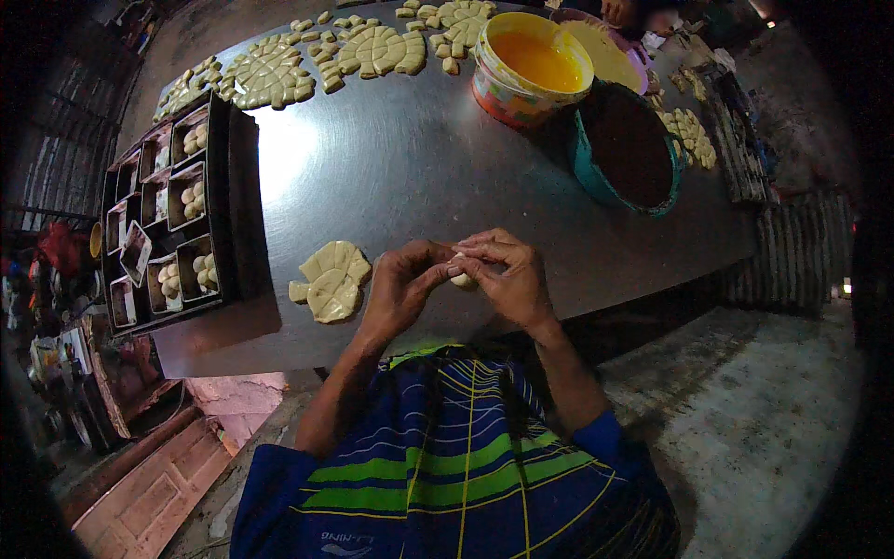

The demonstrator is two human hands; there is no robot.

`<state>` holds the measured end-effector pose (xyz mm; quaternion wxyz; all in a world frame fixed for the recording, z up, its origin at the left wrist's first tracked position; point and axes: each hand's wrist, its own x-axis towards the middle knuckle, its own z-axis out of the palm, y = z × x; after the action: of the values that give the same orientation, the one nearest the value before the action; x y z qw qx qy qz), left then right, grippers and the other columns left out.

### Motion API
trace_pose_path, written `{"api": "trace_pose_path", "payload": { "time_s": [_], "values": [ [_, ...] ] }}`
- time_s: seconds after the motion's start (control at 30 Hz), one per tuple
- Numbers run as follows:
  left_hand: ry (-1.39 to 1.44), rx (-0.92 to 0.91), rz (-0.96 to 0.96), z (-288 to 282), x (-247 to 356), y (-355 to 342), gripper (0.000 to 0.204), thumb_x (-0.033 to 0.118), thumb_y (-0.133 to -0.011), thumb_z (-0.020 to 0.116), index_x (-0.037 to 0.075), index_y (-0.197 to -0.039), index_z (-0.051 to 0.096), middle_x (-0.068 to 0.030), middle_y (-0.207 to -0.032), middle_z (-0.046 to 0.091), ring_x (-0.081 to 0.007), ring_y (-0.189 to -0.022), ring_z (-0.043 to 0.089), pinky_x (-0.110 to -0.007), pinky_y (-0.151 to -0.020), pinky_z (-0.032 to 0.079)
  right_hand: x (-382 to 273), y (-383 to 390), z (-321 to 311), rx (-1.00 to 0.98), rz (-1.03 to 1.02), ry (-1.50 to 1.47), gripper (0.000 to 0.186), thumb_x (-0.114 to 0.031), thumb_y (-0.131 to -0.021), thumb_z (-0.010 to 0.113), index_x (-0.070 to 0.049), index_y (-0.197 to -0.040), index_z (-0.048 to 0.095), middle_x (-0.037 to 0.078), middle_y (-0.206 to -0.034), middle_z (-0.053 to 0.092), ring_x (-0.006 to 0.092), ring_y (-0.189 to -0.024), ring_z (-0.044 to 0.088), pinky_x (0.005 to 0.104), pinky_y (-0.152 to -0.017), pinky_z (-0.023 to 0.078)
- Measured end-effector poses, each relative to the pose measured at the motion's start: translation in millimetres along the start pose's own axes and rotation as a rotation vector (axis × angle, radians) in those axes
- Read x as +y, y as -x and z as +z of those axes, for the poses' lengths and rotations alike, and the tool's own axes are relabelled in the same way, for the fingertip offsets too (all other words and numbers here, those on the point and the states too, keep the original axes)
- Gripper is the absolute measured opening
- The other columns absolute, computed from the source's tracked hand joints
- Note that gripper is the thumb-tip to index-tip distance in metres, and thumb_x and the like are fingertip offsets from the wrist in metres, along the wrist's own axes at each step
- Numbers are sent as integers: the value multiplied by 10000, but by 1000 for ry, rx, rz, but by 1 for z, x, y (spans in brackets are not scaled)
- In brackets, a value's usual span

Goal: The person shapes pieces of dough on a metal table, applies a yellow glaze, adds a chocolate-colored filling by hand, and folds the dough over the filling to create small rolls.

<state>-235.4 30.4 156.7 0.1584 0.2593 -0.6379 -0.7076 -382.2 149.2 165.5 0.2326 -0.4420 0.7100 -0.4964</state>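
Both my hands meet over the near part of the metal table, pinching one small pale piece of dough [463, 279] between their fingertips. My left hand [410, 279] is closed with its thumb against the dough. The fingers of my right hand [507, 278] curl over its top and right side, hiding much of it. Just left of my left hand lies a small cluster of flattened, shiny dough pieces [333, 281]. Farther left stands a dark tray [244, 200] of small rectangular tins, several of them with dough balls inside.
Scored dough rounds [265, 73] and loose pieces line the table's far edge. A bucket of yellow liquid [533, 70] stands at the back right, beside a teal tub of dark filling [626, 149] and a purple basin [610, 56]. The metal table [419, 158] ends close before me.
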Motion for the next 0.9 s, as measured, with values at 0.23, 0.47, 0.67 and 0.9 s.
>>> {"api": "trace_pose_path", "payload": {
  "time_s": [0.23, 0.47, 0.67, 0.9],
  "values": [
    [203, -50, 116, 19, -16, -10, 236, 45, -941, 641, 17, -1165, 575, -92, -1081, 687, -171, -1031, 651, -333, -883, 537, 13, 1, -25, -81, 101, -51, 145, -96, -827, 787, 4, -928, 757, 135, -1048, 715, 186, -849, 718, 292, -730, 594],
    [579, -214, -65, 31, -27, -10, 557, -47, -900, 624, 93, -1374, 368, -86, -1064, 649, -213, -1023, 630, -372, -1001, 473, 37, 20, -19, -42, 336, -466, 131, -47, -822, 783, 37, -891, 709, 102, -993, 719, 169, -926, 697, 299, -820, 577],
    [735, -64, -16, 28, -40, -16, 661, -82, -798, 646, 80, -1390, 402, -120, -1127, 636, -227, -1134, 598, -395, -1018, 479, 54, 28, -35, -130, 137, 37, 170, -6, -834, 721, 9, -1002, 695, 100, -1029, 710, 214, -947, 691, 353, -813, 554],
    [349, 604, 21, -90, -79, 31, 393, -33, -873, 615, 26, -1257, 549, -119, -1177, 614, -252, -1120, 601, -381, -1000, 493, 134, 43, -1, 55, -194, 514, 263, -1, -807, 710, -17, -1070, 702, 99, -1059, 684, 284, -973, 665, 360, -832, 547]
  ]
}}
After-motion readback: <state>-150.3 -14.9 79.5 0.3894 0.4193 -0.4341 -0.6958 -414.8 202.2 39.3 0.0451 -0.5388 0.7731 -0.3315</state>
